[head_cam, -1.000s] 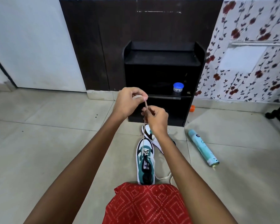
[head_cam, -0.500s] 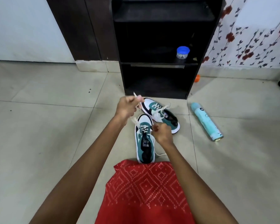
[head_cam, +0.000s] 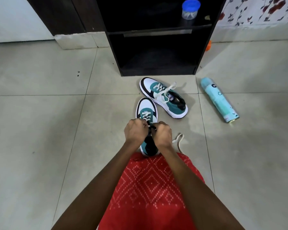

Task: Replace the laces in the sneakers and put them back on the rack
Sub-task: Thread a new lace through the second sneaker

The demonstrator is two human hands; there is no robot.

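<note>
Two sneakers: near sneaker [head_cam: 146, 108], far sneaker [head_cam: 163, 98]. Two white laces: near lace [head_cam: 179, 141], far lace [head_cam: 165, 90]. One spray can [head_cam: 219, 99], one jar [head_cam: 190, 9], one rack [head_cam: 156, 73]. Two hands: left hand [head_cam: 135, 131], right hand [head_cam: 162, 135].

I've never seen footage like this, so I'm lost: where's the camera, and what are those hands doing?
No machine here: a person wears a camera on the head, looking down at their own arms. The left hand and right hand are curled at the lace of the near sneaker, apparently gripping it; the fingertips are hidden. On the tiled floor lie the second sneaker, laced, and a spray can on its side. Ahead stands the black rack with a blue-lidded jar.
</note>
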